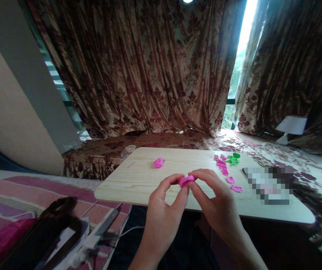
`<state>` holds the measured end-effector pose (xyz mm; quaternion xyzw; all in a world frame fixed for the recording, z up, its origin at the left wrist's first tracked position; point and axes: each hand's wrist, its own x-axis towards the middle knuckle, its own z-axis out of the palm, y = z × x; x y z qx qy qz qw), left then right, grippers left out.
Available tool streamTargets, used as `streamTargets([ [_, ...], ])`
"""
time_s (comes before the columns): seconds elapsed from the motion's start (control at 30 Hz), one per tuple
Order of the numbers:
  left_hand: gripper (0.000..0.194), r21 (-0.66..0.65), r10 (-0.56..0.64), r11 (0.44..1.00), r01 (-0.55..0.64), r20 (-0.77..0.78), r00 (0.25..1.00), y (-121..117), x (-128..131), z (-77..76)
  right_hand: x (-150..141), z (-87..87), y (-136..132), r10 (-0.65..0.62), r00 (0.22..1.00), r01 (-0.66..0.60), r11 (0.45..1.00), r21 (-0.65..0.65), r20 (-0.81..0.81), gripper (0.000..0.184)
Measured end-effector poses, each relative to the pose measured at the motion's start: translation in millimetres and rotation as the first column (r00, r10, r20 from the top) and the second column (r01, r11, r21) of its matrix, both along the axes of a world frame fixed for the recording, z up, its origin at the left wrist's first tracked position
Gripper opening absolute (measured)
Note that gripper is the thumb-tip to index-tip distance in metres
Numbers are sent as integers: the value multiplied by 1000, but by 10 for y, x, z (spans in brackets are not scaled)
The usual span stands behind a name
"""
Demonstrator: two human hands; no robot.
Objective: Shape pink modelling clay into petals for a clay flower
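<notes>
Both hands pinch one small pink clay piece (186,180) above the near edge of a light wooden table (138,180). My left hand (163,210) grips it from the left with thumb and fingers. From the right, my right hand (215,200) presses it between thumb and forefinger. A pink clay lump (159,162) lies on the table behind the hands. Several flat pink petals (225,170) and green clay leaf shapes (233,159) lie at the right.
A blurred-out flat object (270,183) lies on the table's right end. A power strip (99,232) with cables and a dark bag (56,225) rest on striped bedding at the lower left. Patterned curtains (149,75) hang behind; a white lamp (290,127) stands at the far right.
</notes>
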<state>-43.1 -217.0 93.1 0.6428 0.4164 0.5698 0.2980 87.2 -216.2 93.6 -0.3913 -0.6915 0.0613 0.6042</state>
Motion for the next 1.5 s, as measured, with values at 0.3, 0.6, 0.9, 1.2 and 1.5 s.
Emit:
streamTargets([
  [0.3,20,166,80,984,-65,-81,994,1,-27,40,3,-21,-19,-24,999,23,999,29,27,13],
  [0.6,14,131,58,990,-45,-102,993,16,-33,15,18,4,22,53,996,-52,998,-22,78,14],
  [0.9,19,47,114,993,-113,-38,993,19,-36,-77,10,-54,13,36,998,-33,998,-63,50,12],
  [1.2,13,99,181,981,-167,-151,972,9,-36,-64,-7,-79,9,-7,1000,8,999,-31,27,11],
  [1.5,8,80,115,991,-105,-140,983,46,-54,-44,15,-39,47,65,996,-63,998,-26,67,14],
])
